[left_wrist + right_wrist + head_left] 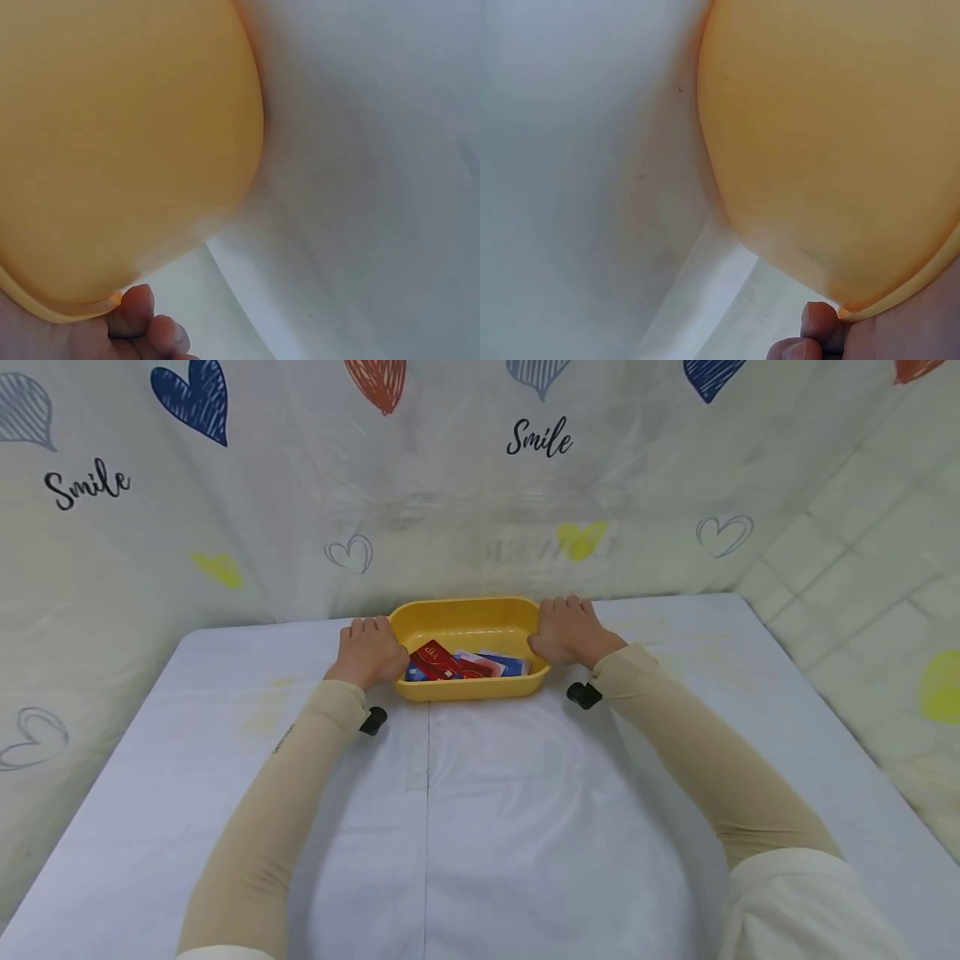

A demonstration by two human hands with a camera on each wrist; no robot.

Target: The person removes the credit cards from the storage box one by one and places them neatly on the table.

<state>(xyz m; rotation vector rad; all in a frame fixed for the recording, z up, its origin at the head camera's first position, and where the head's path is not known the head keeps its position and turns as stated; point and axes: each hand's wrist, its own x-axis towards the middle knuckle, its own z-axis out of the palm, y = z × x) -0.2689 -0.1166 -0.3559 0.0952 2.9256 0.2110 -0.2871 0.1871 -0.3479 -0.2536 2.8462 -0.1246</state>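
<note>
A yellow plastic basin [468,691] with rounded corners stands at the far side of the table, several cards lying inside it. On top of the pile is a red card [435,660] marked VIP; blue and white cards [510,665] show beside it. My left hand [369,652] grips the basin's left end, and my right hand [567,631] grips the right end. In the left wrist view, fingers curl under the rim of the basin [127,150]. The right wrist view likewise has fingertips [820,319] hooked below the rim.
A white cloth [525,827] with a crease down its middle covers the table. Right behind the basin hangs a pale curtain [450,485] printed with hearts and the word Smile, and it continues along the right side.
</note>
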